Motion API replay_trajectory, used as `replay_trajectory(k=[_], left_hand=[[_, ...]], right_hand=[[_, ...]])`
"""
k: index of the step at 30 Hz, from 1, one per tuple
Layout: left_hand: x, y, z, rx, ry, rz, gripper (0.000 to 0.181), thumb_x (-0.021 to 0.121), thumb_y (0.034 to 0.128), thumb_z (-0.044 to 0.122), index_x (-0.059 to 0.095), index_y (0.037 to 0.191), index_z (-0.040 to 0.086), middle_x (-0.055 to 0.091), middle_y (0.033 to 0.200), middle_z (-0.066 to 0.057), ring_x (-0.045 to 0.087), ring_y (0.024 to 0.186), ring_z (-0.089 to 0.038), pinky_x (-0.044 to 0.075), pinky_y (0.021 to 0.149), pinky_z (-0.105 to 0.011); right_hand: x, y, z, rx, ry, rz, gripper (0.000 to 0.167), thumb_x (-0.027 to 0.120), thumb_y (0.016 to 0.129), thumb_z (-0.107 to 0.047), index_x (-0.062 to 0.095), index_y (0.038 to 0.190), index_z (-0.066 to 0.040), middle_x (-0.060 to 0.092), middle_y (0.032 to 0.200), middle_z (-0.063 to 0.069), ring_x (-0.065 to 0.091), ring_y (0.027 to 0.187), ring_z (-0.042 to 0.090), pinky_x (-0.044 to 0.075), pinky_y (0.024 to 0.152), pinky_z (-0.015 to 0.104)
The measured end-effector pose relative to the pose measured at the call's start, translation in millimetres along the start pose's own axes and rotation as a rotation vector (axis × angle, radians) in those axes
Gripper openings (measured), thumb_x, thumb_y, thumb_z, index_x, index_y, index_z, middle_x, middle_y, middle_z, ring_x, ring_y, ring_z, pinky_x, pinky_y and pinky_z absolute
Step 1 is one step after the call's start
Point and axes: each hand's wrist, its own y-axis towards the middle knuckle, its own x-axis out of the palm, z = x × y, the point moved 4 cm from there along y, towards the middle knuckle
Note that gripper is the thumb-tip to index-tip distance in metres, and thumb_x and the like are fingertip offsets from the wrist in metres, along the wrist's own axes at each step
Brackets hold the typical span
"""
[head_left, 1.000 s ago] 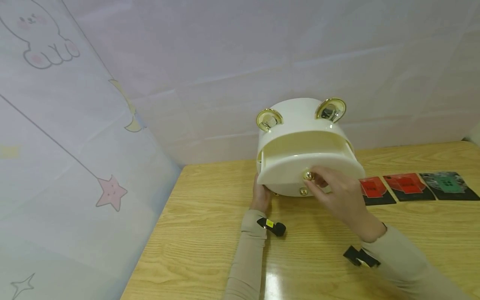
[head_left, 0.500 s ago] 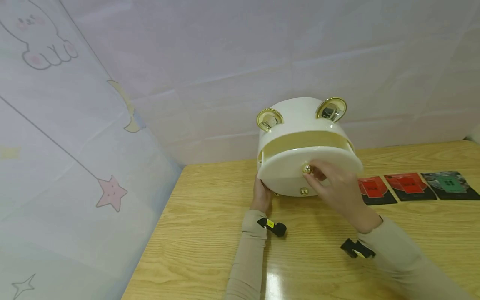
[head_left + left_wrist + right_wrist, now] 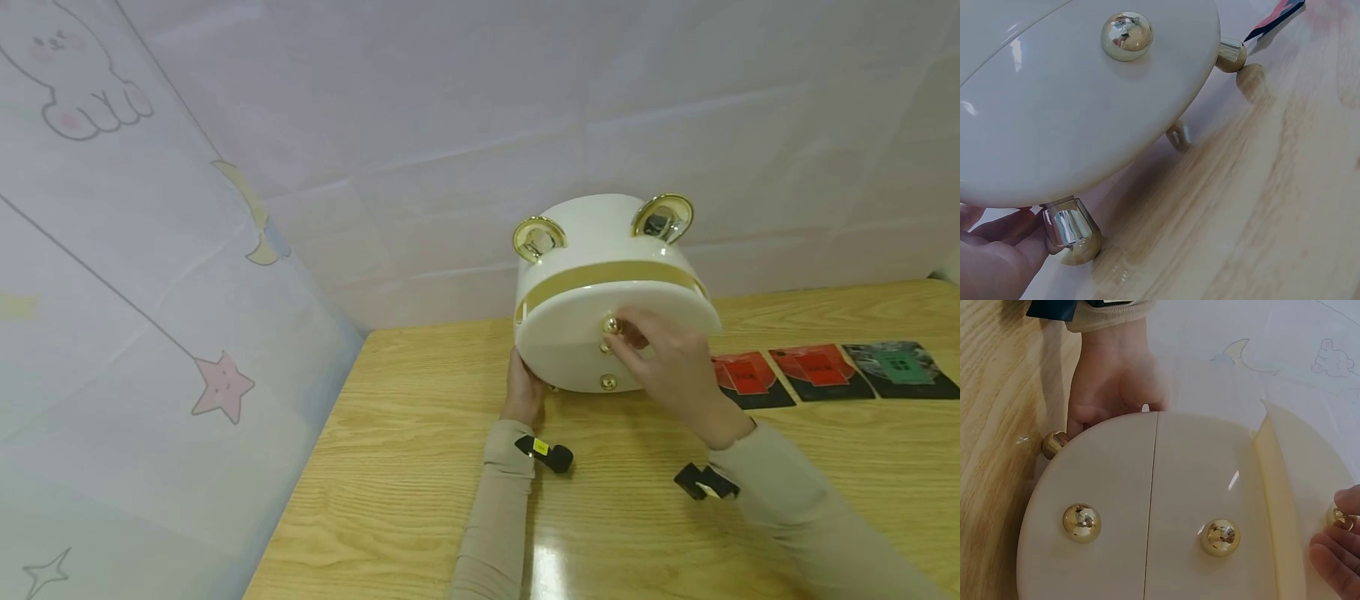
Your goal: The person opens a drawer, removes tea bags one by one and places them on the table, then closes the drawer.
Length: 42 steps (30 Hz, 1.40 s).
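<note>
A white rounded drawer box (image 3: 592,225) with gold ears, gold knobs and gold feet stands on the wooden table. Its top drawer (image 3: 570,321) sticks out partway, leaving a gap below the top rim. My right hand (image 3: 671,367) pinches the gold knob (image 3: 612,325) of that drawer; the right wrist view shows fingers (image 3: 1332,556) around it. My left hand (image 3: 522,387) rests against the box's lower left side. Beside a gold foot (image 3: 1071,228), the left hand's fingers (image 3: 1013,228) touch the box's underside edge, their tips partly hidden. Lower drawers, with their own knobs (image 3: 1220,537), sit flush.
Right of the box, several flat dark packets lie in a row, two with red labels (image 3: 819,371) and one with a green label (image 3: 900,369). Behind the table (image 3: 390,467) hangs a pale wall cloth (image 3: 420,167); a printed cloth covers the left.
The top drawer has slid further into the box, its gap narrowing, with my right hand moving forward on the knob. A second knob below has come into view. My left hand stays put.
</note>
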Motion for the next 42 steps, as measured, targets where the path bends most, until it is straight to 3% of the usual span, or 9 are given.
replay_trajectory(k=[3, 6, 11, 42], left_hand=[[0.3, 1.1, -0.2, 0.008, -0.021, -0.001, 0.027, 0.032, 0.0964, 0.035, 0.054, 0.1, 0.02, 0.052, 0.096, 0.005, 0.048, 0.09, -0.01, 0.038, 0.085, -0.028], [0.7, 1.8, -0.6, 0.012, -0.049, -0.006, 0.026, 0.033, 0.0964, 0.035, 0.054, 0.101, 0.02, 0.052, 0.098, 0.005, 0.048, 0.092, -0.01, 0.038, 0.086, -0.028], [0.6, 1.4, -1.1, 0.014, -0.035, -0.009, 0.027, 0.031, 0.0968, 0.033, 0.054, 0.1, 0.019, 0.052, 0.096, 0.004, 0.049, 0.09, -0.01, 0.039, 0.084, -0.028], [0.7, -1.3, 1.0, -0.012, 0.013, 0.008, 0.028, 0.031, 0.0964, 0.036, 0.053, 0.104, 0.021, 0.052, 0.101, 0.004, 0.049, 0.095, -0.011, 0.037, 0.088, -0.029]], right_hand=[[1.5, 1.0, 2.7, 0.003, 0.005, -0.01, 0.033, 0.054, 0.09, -0.031, 0.061, 0.087, 0.001, 0.064, 0.07, 0.009, 0.06, 0.056, 0.02, 0.048, 0.048, 0.034], [3.0, 2.5, 5.2, 0.001, 0.002, -0.014, 0.019, 0.064, 0.079, -0.015, 0.061, 0.088, 0.002, 0.064, 0.071, 0.01, 0.06, 0.056, 0.02, 0.048, 0.048, 0.034], [5.9, 5.8, 8.5, 0.013, -0.004, -0.021, 0.021, 0.071, 0.069, -0.001, 0.061, 0.086, 0.002, 0.063, 0.071, 0.01, 0.06, 0.058, 0.019, 0.048, 0.049, 0.032], [19.1, 7.7, 25.2, 0.052, -0.043, -0.019, 0.023, 0.071, 0.071, -0.004, 0.06, 0.09, 0.004, 0.064, 0.072, 0.015, 0.06, 0.058, 0.024, 0.047, 0.048, 0.036]])
